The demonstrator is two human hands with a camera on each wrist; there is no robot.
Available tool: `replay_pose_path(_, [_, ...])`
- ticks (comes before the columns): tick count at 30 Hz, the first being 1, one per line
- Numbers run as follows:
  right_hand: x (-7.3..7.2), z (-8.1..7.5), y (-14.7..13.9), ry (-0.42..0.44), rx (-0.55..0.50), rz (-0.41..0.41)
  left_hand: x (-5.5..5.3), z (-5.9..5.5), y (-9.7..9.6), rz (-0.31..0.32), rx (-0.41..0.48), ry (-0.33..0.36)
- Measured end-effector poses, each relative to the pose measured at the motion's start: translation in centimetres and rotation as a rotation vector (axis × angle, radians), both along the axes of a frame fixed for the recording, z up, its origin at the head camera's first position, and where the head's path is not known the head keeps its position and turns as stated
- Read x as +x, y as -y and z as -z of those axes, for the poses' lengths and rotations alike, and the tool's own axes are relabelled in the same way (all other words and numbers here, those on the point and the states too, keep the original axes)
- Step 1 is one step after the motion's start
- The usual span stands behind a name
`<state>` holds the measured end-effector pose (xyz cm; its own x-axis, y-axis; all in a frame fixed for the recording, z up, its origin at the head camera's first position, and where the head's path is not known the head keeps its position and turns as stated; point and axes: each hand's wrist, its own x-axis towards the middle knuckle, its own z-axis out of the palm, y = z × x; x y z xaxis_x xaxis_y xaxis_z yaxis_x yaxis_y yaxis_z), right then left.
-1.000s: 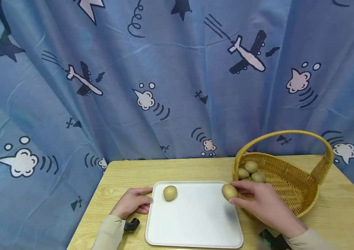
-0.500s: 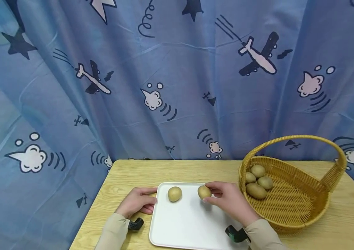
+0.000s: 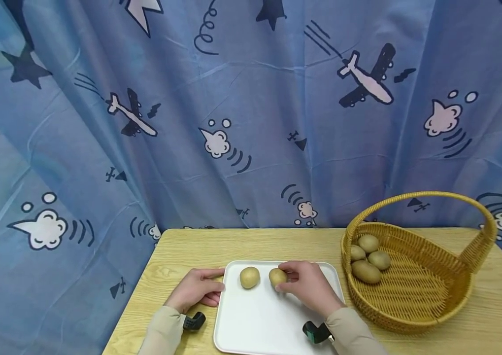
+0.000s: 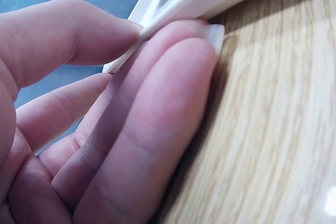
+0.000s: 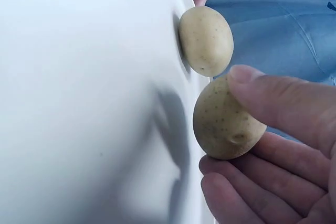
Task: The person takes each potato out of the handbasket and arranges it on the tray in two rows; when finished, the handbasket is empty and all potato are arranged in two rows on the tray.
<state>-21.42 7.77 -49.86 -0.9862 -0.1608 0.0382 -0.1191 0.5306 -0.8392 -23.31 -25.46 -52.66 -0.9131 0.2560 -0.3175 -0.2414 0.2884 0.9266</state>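
Observation:
My right hand [image 3: 306, 285] pinches a small round potato [image 3: 278, 279] between thumb and fingers, over the far part of a white tray [image 3: 255, 325]. In the right wrist view this potato [image 5: 226, 121] casts a shadow on the tray. A second potato [image 3: 249, 277] sits on the tray just to its left, and the two are close together. At the tray's left edge, my left hand [image 3: 196, 287] holds the rim, its thumb on the edge and its fingers curled against the outer side, seen closely in the left wrist view.
A yellow woven basket [image 3: 415, 323] with a tall arched handle stands right of the tray, with several potatoes [image 3: 366, 271] bunched at its left side. The wooden table [image 3: 215, 244] ends at a blue patterned curtain [image 3: 251, 118] behind.
My right hand has carried the potato leftward from beside the basket to near the other potato over the tray. My left hand has stayed at the tray's edge. The head view has shifted slightly.

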Motion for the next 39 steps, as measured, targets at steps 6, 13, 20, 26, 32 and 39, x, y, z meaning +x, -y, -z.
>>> replay_pose_path(6, [0.08, 0.49, 0.06, 0.001, 0.021, -0.019, -0.05, -0.12, -0.11, -0.005, -0.003, 0.007])
replay_pose_path(13, [0.20, 0.81, -0.08, 0.014, 0.017, -0.009, -0.13, 0.25, -0.21, 0.001, 0.002, 0.013])
replay_pose_path(20, [0.17, 0.86, 0.09, 0.016, 0.022, -0.012, -0.20, 0.53, -0.11, -0.001, 0.006, 0.016])
replay_pose_path(26, [0.04, 0.66, 0.38, 0.002, 0.036, -0.010, -0.30, 0.45, 0.13, -0.001, 0.003, 0.008])
replay_pose_path(32, [0.11, 0.48, 0.42, 0.007, 0.048, 0.004, -0.31, 0.41, 0.11, 0.002, -0.001, 0.006])
replay_pose_path(39, [0.34, 0.27, 0.52, 0.008, 0.056, 0.016, -0.23, 0.20, 0.11, 0.000, -0.001, 0.018])
